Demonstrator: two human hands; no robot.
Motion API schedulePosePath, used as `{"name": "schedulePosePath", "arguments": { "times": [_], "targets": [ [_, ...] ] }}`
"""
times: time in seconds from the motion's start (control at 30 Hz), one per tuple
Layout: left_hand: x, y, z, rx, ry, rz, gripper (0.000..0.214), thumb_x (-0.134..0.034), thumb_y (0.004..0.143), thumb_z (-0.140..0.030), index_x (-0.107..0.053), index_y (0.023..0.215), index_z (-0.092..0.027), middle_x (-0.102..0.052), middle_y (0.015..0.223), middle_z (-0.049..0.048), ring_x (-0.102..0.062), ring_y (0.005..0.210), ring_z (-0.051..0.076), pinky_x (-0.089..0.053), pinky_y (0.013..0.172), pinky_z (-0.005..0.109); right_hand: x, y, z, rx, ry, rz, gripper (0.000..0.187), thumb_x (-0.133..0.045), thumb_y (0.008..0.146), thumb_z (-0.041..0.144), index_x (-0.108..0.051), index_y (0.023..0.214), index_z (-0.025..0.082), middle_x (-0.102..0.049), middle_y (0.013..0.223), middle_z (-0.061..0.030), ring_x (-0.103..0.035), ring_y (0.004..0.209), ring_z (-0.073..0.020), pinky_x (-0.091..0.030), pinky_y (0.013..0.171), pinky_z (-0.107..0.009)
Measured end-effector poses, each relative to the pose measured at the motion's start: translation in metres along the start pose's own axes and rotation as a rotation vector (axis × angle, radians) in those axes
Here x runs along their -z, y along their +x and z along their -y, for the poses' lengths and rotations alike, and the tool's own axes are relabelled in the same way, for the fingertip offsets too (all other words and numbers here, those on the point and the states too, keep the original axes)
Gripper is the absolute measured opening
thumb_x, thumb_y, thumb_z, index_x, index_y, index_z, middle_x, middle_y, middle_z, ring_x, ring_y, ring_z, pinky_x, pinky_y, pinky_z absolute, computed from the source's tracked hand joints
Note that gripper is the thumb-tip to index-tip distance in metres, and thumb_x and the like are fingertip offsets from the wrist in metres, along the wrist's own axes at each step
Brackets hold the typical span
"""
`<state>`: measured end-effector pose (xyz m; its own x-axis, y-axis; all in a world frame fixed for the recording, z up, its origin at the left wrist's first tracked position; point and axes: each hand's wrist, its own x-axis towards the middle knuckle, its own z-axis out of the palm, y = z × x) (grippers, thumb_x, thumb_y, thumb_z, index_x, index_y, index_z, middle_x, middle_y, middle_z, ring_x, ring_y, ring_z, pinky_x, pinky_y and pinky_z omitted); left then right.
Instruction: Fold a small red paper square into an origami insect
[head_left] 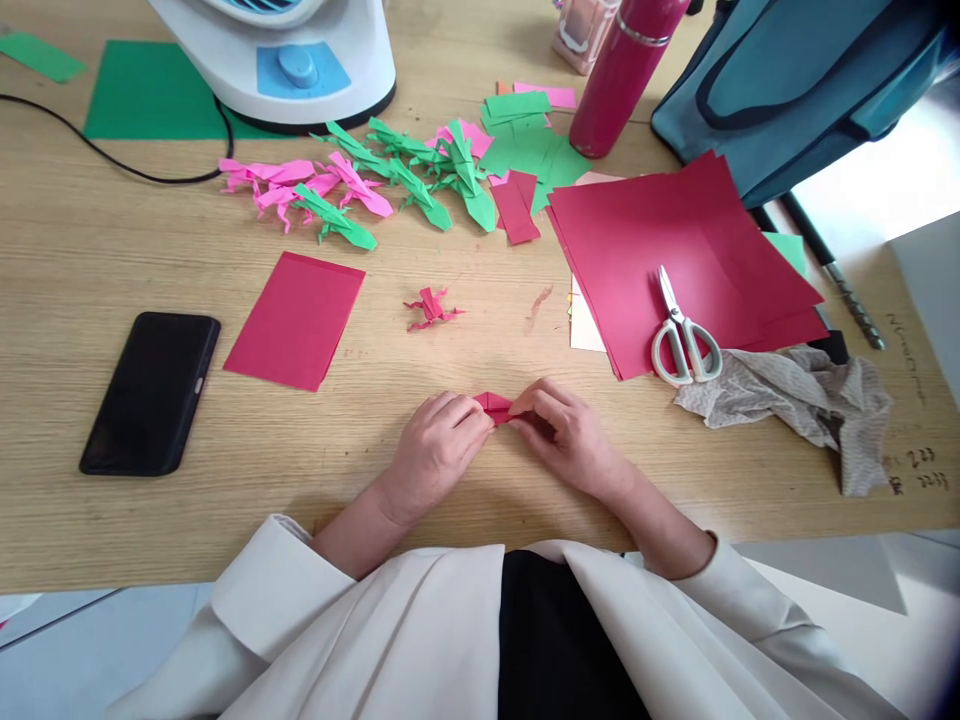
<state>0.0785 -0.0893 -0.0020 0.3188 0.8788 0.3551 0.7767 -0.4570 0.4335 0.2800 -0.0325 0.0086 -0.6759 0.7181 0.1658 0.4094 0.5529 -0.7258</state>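
Between my hands, near the front of the table, is a small piece of folded red paper (493,402). My left hand (442,445) pinches its left end, and my right hand (562,430) pinches its right end. Fingers hide most of the folds. Just beyond them sits a small red origami figure (429,308) with thin bent legs. A stack of red paper sheets (296,320) lies to the left of that figure. Farther back are several green origami figures (424,190) and pink origami figures (360,187) in a loose cluster.
White-handled scissors (684,340) rest on large red sheets (630,240) at right, beside a crumpled cloth (795,400). A black phone (150,395) lies left. Behind stand a white fan base (300,65), a red bottle (626,75) and a blue bag (795,90).
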Motion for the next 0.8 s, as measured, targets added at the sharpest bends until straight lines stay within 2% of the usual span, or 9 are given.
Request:
{"name": "schedulePosePath", "arguments": {
  "times": [0.23,0.5,0.8],
  "targets": [
    [0.000,-0.001,0.001,-0.011,0.017,-0.002,0.015,-0.054,0.095,-0.015,-0.060,0.082,-0.018,-0.066,0.084,0.0032,-0.057,0.081,0.016,-0.048,0.077,0.032,-0.012,0.001,0.003,0.072,-0.272,0.006,0.013,-0.049,0.099,0.022,-0.061,0.093,0.020,-0.059,0.091,-0.0078,-0.055,0.084,-0.0205,-0.048,0.078,-0.036],
    [0.001,0.000,0.001,0.017,0.022,0.028,0.017,-0.053,0.096,-0.017,-0.060,0.080,-0.019,-0.066,0.083,0.0020,-0.056,0.079,0.016,-0.046,0.076,0.032,-0.012,0.000,0.001,0.107,-0.314,0.024,0.017,-0.047,0.100,0.020,-0.062,0.091,0.020,-0.060,0.091,-0.0072,-0.054,0.082,-0.0195,-0.045,0.078,-0.035],
    [0.004,-0.002,0.000,-0.054,0.112,0.064,0.017,-0.051,0.096,-0.014,-0.064,0.086,-0.018,-0.069,0.091,0.0041,-0.056,0.081,0.018,-0.045,0.078,0.034,-0.015,0.000,0.002,0.096,-0.333,0.017,0.018,-0.046,0.101,0.021,-0.062,0.092,0.018,-0.061,0.089,-0.0074,-0.056,0.081,-0.0189,-0.044,0.077,-0.034]
  ]
}}
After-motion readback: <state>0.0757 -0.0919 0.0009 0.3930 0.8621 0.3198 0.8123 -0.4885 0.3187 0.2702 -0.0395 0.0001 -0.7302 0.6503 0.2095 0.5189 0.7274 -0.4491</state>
